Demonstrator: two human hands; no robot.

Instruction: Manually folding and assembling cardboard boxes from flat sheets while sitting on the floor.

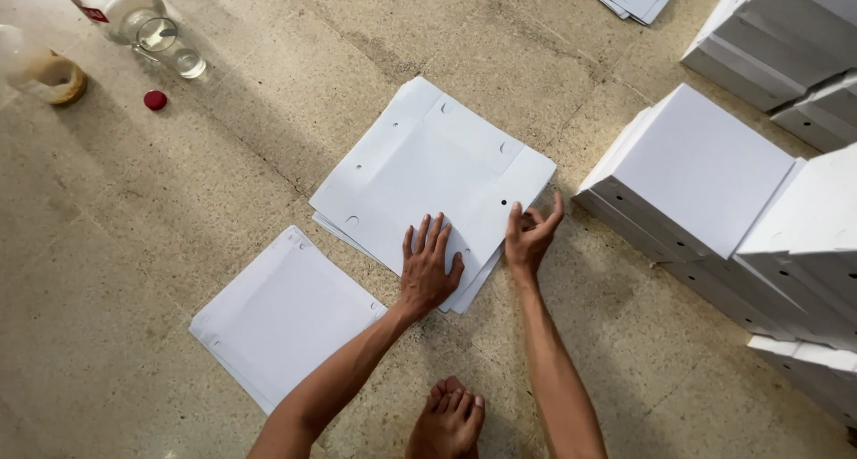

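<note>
A stack of flat white cardboard box blanks (428, 169) lies on the stone floor in front of me. My left hand (427, 267) rests flat on the near corner of the top blank, fingers spread. At the blank's right near edge, my right hand (530, 236) touches the sheet with fingers curled around the border. A second, smaller pile of flat white blanks (281, 316) sits to the lower left, untouched.
Stacks of folded white boxes (705, 178) fill the right side, with more at the top right (777, 39). A clear bottle lying on its side (134, 17), a red cap (155, 100) and a tape roll (54, 75) are at top left. My bare foot (449, 419) is below.
</note>
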